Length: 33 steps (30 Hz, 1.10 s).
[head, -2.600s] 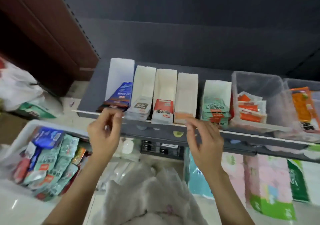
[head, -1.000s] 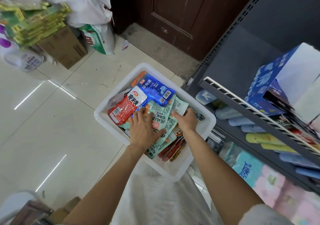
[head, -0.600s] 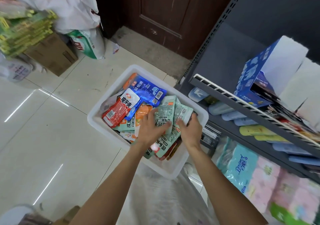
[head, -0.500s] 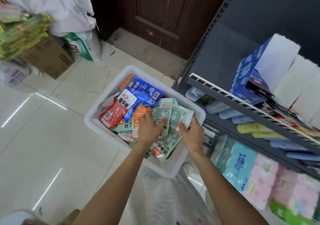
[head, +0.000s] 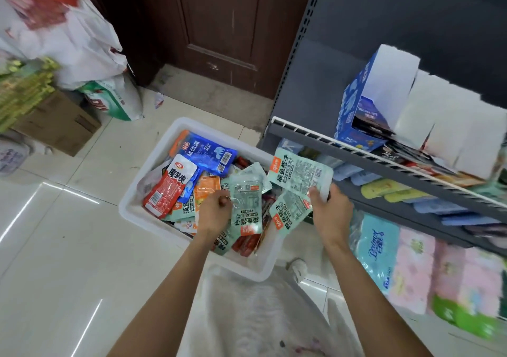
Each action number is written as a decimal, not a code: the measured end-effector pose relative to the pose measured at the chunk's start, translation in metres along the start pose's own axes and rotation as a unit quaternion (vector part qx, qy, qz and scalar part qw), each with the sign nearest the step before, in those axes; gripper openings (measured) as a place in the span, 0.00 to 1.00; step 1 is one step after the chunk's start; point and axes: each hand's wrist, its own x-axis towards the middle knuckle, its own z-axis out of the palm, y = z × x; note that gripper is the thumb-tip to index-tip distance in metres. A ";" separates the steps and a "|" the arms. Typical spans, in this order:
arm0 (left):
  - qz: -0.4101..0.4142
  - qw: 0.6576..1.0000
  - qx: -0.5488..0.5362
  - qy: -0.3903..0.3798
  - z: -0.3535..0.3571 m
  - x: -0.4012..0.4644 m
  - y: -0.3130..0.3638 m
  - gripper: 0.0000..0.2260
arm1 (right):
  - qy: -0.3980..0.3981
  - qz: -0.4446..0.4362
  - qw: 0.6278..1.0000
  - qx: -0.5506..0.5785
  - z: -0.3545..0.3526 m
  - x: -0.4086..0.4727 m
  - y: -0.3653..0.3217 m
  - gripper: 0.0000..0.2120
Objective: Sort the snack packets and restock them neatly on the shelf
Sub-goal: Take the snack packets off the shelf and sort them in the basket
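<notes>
- Head view: both hands have lifted pale green packets since half a second ago.
- Right hand [head: 330, 209] grip pinches a green packet [head: 300, 175] raised over the white bin [head: 137, 200], long axis slanting toward the shelf [head: 384, 161], just beside.
- Left hand [head: 213, 211] grip pinches another packet [head: 246, 205], upright, above the bin's heap.
- Right hand is nearer the shelf.
</notes>
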 end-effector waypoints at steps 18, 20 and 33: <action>0.065 0.914 0.399 0.021 0.039 -0.006 0.022 0.22 | 0.015 0.066 0.972 0.225 -0.030 0.000 0.002 0.06; 0.081 0.938 0.338 -0.007 0.038 -0.009 0.024 0.17 | 0.008 0.065 0.971 0.229 -0.031 -0.002 -0.002 0.06; -0.099 0.829 -0.530 -0.150 -0.006 -0.050 0.075 0.18 | 0.015 0.204 0.814 0.543 -0.033 -0.010 -0.030 0.11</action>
